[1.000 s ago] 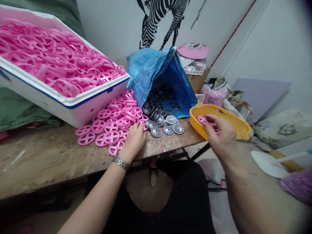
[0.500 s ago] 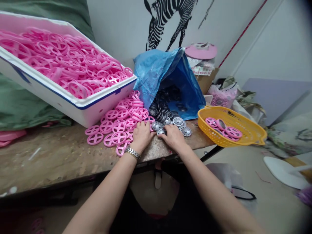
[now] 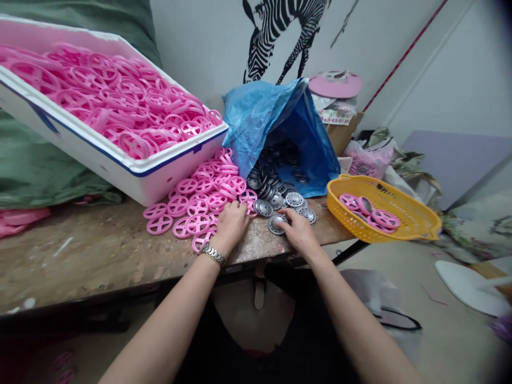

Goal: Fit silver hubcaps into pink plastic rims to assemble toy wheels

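Note:
My right hand (image 3: pixel 301 232) pinches the edge of a silver-grey hubcap-like disc (image 3: pixel 277 224) at the front of the grey heap, thumb on top. My left hand (image 3: pixel 232 226), with a metal watch at the wrist, has its fingers curled down on a pink spoked wheel (image 3: pixel 248 197) at the right edge of the pink pile; its fingertips are partly hidden. Loose pink wheels (image 3: pixel 198 205) lie on the worn wooden table (image 3: pixel 120 250) left of that hand. More grey discs (image 3: pixel 294 199) spill from an open blue plastic bag (image 3: pixel 256 114) behind both hands.
A white foam box (image 3: pixel 132 169) heaped with pink wheels tilts toward the table at left. At the right table edge sits a yellow basket (image 3: pixel 416 218) holding several pink wheels, some with grey centres. Bags and a box stand behind it. The table's front edge runs below my wrists.
My right hand has moved slightly right, drawing a grey disc forward and apart from the heap. My left hand stays by the pink pile. The view has shifted a little.

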{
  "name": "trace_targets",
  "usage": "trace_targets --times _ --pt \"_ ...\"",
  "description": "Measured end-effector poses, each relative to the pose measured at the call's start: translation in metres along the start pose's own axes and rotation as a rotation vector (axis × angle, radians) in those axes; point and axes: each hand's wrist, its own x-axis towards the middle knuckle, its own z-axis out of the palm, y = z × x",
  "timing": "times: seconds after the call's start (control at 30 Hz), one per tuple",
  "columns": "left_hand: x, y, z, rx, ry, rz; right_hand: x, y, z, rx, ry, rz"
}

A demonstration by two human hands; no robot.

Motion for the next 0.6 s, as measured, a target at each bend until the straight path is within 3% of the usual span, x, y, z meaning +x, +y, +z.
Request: trace_targets --times 0.17,0.3,0.43,0.6 --pt "-0.010 -0.003 -0.013 -0.301 0.033 -0.084 -0.009 0.013 -0.005 0.268 0.063 0.053" --pt "-0.017 -0.004 -0.018 -0.620 0.022 -0.232 -0.021 0.004 -0.006 0.560 0.059 0.095" --pt "-0.028 0.006 -0.018 -0.995 -0.126 -0.350 -0.037 -0.020 -0.006 0.744 -0.011 0.088" --pt "-0.053 0.027 -0.010 -1.384 -0.423 -0.456 -0.049 -0.040 -0.007 0.824 -0.074 0.003"
